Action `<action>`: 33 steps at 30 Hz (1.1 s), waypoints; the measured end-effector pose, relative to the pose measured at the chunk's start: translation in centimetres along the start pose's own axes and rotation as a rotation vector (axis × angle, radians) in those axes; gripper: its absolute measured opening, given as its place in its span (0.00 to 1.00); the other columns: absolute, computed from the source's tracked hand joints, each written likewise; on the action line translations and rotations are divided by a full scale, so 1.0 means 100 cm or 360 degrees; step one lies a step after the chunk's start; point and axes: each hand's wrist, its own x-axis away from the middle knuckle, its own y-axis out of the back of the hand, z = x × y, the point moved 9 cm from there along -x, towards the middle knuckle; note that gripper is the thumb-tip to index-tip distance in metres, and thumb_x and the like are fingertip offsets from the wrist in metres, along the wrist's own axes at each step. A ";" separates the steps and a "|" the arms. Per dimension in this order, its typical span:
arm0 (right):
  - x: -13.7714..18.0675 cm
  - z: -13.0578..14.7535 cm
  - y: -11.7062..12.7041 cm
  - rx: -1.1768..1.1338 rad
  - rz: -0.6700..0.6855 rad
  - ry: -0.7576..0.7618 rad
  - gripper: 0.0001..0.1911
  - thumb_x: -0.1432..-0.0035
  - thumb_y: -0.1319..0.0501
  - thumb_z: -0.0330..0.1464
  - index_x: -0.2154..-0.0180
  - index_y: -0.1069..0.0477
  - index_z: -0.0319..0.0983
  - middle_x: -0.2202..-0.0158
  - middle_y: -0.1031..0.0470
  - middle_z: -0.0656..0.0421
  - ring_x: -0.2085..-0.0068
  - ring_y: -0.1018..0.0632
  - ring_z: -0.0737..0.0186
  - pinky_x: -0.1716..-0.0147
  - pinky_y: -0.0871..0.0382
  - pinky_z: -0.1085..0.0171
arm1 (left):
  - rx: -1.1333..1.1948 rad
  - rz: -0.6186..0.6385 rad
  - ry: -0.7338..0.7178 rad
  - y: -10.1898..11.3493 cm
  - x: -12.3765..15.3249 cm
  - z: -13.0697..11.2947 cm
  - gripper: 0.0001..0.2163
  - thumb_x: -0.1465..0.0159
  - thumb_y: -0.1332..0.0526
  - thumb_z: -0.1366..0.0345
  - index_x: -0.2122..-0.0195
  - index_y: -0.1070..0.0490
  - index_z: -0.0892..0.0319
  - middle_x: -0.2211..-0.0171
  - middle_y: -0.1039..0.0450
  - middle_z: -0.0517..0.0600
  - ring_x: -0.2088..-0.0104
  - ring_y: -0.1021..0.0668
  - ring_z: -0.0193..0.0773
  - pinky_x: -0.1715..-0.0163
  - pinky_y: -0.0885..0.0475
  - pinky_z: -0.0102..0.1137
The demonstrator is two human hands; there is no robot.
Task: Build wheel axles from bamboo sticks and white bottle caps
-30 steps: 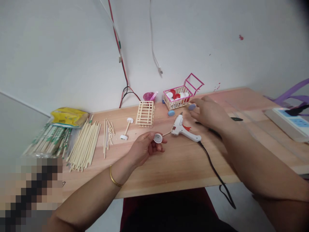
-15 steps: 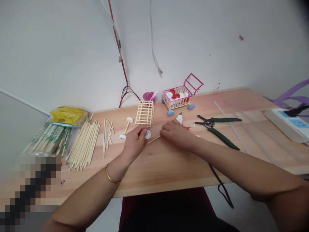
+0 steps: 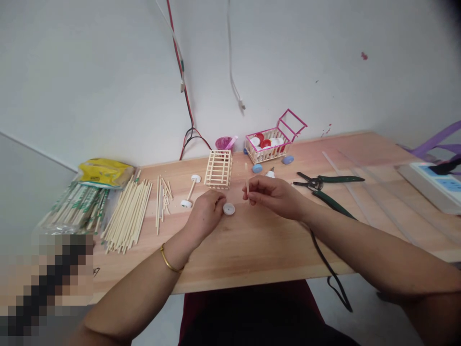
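Here, a stick (image 3: pixel 247 177) is pinched nearly upright by the right hand (image 3: pixel 272 194); whether the white cap (image 3: pixel 229 209) at the curled left hand (image 3: pixel 204 214) is gripped cannot be told.

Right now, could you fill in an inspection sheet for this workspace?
Surface: wooden table against a wall.
Job's things: white cap, short stick.
Clutter: slatted crate, wheeled axle, loose sticks, yellow packet, pliers; glue gun mostly hidden.
Grip: right hand pinches the short stick roughly upright; left hand at the white cap, hold unclear.
Cables: black cord crosses the front edge; white cable hangs on the wall.
Surroundings: red marks on the wall; power strip at right.
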 end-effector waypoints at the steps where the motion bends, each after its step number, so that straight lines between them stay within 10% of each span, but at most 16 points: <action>1: -0.001 -0.003 0.001 0.0005 -0.0012 -0.0012 0.07 0.39 0.43 0.36 0.64 0.33 0.38 0.66 0.27 0.57 0.68 0.27 0.66 0.66 0.33 0.65 | 0.0025 0.0009 -0.0008 0.000 0.001 -0.001 0.08 0.36 0.46 0.66 0.65 0.28 0.61 0.67 0.27 0.52 0.65 0.27 0.39 0.62 0.34 0.33; 24: -0.003 -0.001 -0.003 -0.0009 0.0043 -0.0032 0.06 0.39 0.45 0.33 0.65 0.31 0.38 0.69 0.28 0.59 0.68 0.27 0.66 0.64 0.33 0.64 | -0.0068 0.0253 -0.0116 -0.029 0.001 -0.021 0.10 0.43 0.37 0.67 0.59 0.28 0.62 0.64 0.29 0.54 0.65 0.27 0.40 0.61 0.31 0.37; 29: -0.003 -0.003 -0.003 -0.0099 0.0059 -0.0092 0.07 0.39 0.45 0.34 0.66 0.32 0.38 0.68 0.27 0.59 0.69 0.27 0.68 0.66 0.33 0.66 | 0.0144 -0.0021 -0.0134 -0.007 0.004 -0.019 0.22 0.48 0.31 0.59 0.54 0.31 0.62 0.60 0.30 0.54 0.65 0.27 0.39 0.64 0.30 0.35; 33: 0.000 0.001 -0.016 0.0273 0.0173 -0.0005 0.06 0.40 0.43 0.32 0.65 0.28 0.38 0.71 0.26 0.61 0.69 0.27 0.67 0.68 0.36 0.67 | 0.0612 -0.0196 -0.0101 0.007 0.009 -0.023 0.12 0.39 0.38 0.60 0.56 0.29 0.60 0.65 0.28 0.51 0.70 0.27 0.33 0.67 0.31 0.30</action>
